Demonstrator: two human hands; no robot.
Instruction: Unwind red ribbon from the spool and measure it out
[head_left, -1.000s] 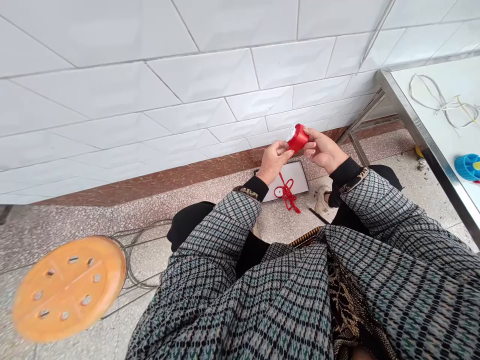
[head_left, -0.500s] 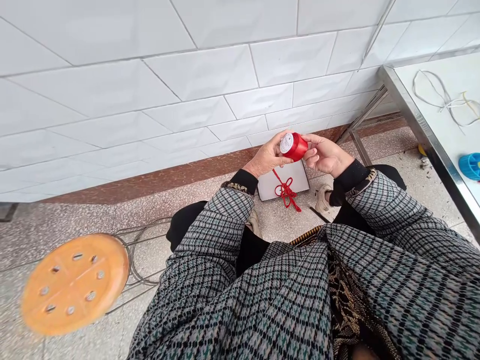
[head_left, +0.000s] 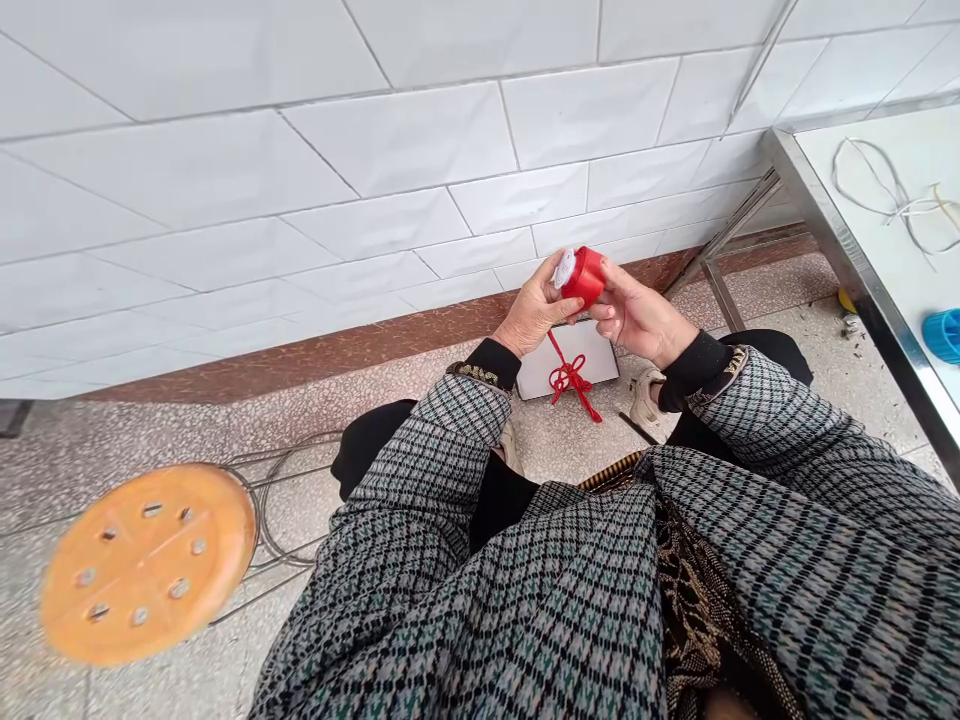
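Observation:
Between my two hands is a spool of red cord (head_left: 586,279) with a white label (head_left: 565,268) on its left end. My left hand (head_left: 534,312) is closed around the labelled end, thumb in front. On the other side, my right hand (head_left: 637,312) grips the spool with fingertips and thumb, the palm turned partly up. Below them on the floor lies a white box (head_left: 534,368) with dark edges. A tied red cord bow (head_left: 570,380) sits on it, and one red strand runs from the bow up toward my hands.
An orange stool (head_left: 146,565) with a holed seat and metal legs stands at the left. At the right is a metal-framed table (head_left: 832,215) bearing white wires (head_left: 892,205) and a blue plastic item (head_left: 943,335). A tiled wall (head_left: 397,140) rises in front.
The spool has turned and tilted in my hands, so its label faces more to the left. Both hands have shifted slightly, the right one opening its palm more upward.

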